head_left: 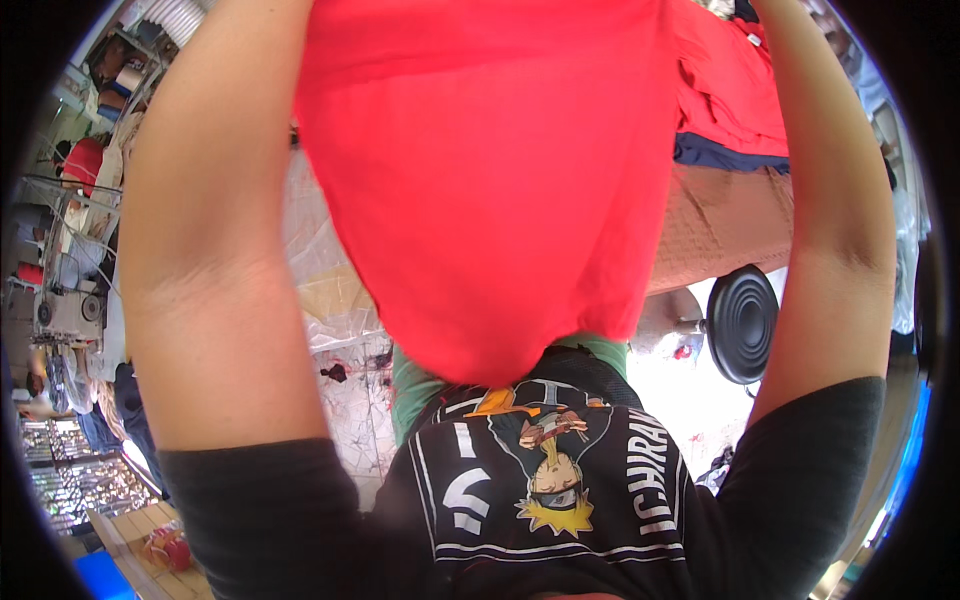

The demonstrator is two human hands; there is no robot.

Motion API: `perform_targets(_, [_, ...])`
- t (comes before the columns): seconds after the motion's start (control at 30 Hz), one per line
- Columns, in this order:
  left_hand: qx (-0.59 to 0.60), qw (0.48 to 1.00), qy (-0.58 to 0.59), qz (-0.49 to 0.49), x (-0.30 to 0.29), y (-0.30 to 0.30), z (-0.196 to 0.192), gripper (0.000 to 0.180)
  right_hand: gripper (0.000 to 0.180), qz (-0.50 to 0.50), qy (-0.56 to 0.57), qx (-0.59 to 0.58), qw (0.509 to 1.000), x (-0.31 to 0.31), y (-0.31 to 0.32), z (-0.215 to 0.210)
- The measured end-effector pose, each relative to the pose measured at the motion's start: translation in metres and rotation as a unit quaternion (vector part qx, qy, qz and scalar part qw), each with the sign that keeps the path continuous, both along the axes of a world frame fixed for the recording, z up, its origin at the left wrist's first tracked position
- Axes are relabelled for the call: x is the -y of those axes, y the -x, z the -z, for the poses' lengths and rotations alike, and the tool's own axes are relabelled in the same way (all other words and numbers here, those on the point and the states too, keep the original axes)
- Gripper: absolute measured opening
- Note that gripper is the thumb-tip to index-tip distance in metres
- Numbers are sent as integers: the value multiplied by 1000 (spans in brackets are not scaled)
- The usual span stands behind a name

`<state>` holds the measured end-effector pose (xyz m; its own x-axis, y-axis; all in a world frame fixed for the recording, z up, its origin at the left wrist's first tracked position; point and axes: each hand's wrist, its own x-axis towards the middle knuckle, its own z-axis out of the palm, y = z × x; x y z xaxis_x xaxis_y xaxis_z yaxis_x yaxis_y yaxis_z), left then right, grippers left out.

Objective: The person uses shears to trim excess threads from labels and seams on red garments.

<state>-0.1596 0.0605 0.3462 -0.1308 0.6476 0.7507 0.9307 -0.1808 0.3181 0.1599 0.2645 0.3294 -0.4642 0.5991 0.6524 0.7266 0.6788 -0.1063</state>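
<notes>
A large red cloth [490, 180] hangs spread between my raised arms, its rounded lower edge dropping in front of my lap. Both arms reach up past the top of the head view, so my hands are out of sight and their hold on the cloth does not show. Beyond the cloth, close to my right forearm, lies a pile of red garments [735, 95] with a dark blue one [730, 154] beneath. The cloth hides most of the work surface ahead of me.
A table covered in brown paper [725, 220] stands ahead on the right. Below its edge is a round black ridged disc [743, 325]. Clear plastic sheeting [325, 290] lies left of the cloth. Thread scraps and dark bits litter the tiled floor [350, 430]. A sewing machine [72, 312] stands far left.
</notes>
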Motion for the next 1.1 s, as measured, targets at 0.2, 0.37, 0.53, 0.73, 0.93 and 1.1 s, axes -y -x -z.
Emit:
perform_targets(0.2, [152,960,230,52,31,30,110,60,54,-85,67,140,984,-19,-4,109])
perform_targets(0.37, [246,956,147,56,84,8,269,31,31,-75,520,-44,850,85,-69,218])
perform_targets(0.53, [96,973,154,-143,86,-47,347,36,28,-56,570,72,817,152,-50,270])
perform_targets(0.73, [210,939,159,-220,82,-48,368,35,27,-32,358,24,933,127,-95,264])
perform_targets(0.93, [518,841,131,-85,103,-23,347,24,34,34,358,66,931,116,-131,268])
perform_targets(1.1, [528,806,254,79,225,-15,299,18,38,57,349,75,933,148,-100,249])
